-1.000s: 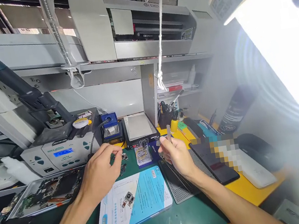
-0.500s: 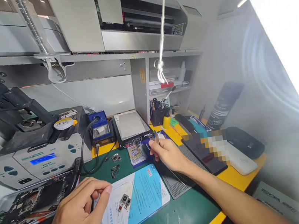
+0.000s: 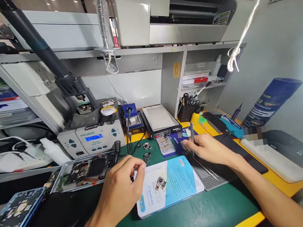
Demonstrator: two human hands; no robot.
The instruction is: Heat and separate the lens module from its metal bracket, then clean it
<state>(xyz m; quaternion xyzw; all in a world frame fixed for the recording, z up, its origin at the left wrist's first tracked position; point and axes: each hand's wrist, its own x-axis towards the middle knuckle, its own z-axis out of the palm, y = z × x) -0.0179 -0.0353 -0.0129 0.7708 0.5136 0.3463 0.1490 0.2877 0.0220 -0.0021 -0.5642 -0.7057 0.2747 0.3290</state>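
My left hand [image 3: 127, 181] hovers at the left edge of a blue-and-white flat box [image 3: 178, 177], thumb and forefinger tips together, with nothing visible between them. On the box lies a small phone camera module [image 3: 160, 183]. Two more modules rest on the green mat behind it, one camera module [image 3: 146, 146] farther back and a darker one [image 3: 147, 157] nearer. My right hand [image 3: 205, 149] is closed on slim silver tweezers [image 3: 192, 134], held upright over a grey perforated pad [image 3: 216, 183]. Other thin metal tools [image 3: 210, 171] lie on that pad below the hand.
A soldering station [image 3: 94, 139] and a hot plate [image 3: 160, 118] stand at the back. Opened phone parts in a tray [image 3: 86, 172] and a blue-edged phone [image 3: 15, 213] lie left. At right are a dark phone [image 3: 239, 149], a white bar [image 3: 275, 159] and a blue can [image 3: 275, 100].
The view has swung left, so everything sits farther right or smaller, and more of the left bench shows. Both hands keep nearly the same places and grips; the camera module stays on the box.
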